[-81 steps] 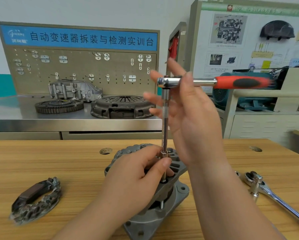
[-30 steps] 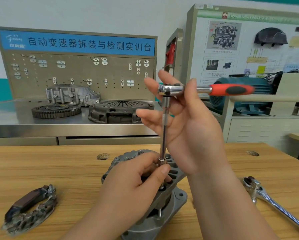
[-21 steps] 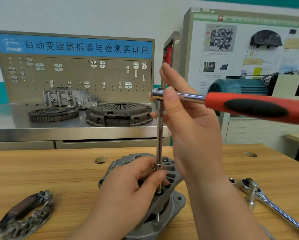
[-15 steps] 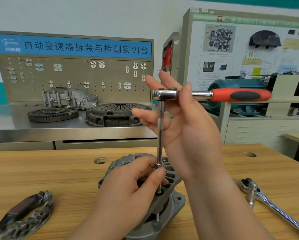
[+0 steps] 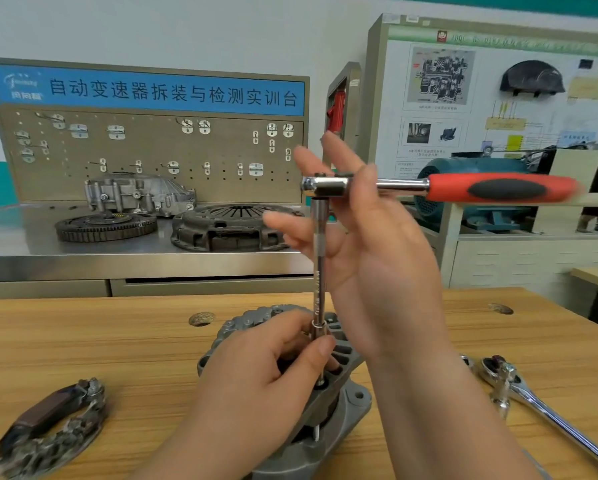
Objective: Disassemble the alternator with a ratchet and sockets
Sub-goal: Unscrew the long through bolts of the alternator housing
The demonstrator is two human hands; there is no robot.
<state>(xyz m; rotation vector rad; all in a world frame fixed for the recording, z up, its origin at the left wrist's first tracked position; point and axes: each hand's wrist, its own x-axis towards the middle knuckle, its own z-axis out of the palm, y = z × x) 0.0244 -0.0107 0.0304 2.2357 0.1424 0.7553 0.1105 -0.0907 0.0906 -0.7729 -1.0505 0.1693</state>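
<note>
The grey alternator (image 5: 347,401) stands on the wooden table (image 5: 117,344), low in the middle of the view. A chrome extension bar (image 5: 320,265) rises straight up from its top housing. My left hand (image 5: 263,382) rests on the alternator and pinches the bar's lower end between thumb and fingers. On top of the bar sits the ratchet (image 5: 498,188), its red and black handle pointing right. My right hand (image 5: 377,251) holds the ratchet at its head, thumb hooked over the neck and the other fingers spread behind. The socket's tip is hidden by my left thumb.
A second chrome ratchet (image 5: 546,414) lies on the table at the right. A removed dark rectifier part (image 5: 48,431) lies at the left. Behind the table, a steel bench carries a clutch pressure plate (image 5: 231,226), a toothed flywheel (image 5: 105,226) and a gearbox housing (image 5: 138,195).
The ratchet handle swung toward me, then back to point right. My left hand kept its pinch on the bar's lower end. The alternator has not moved.
</note>
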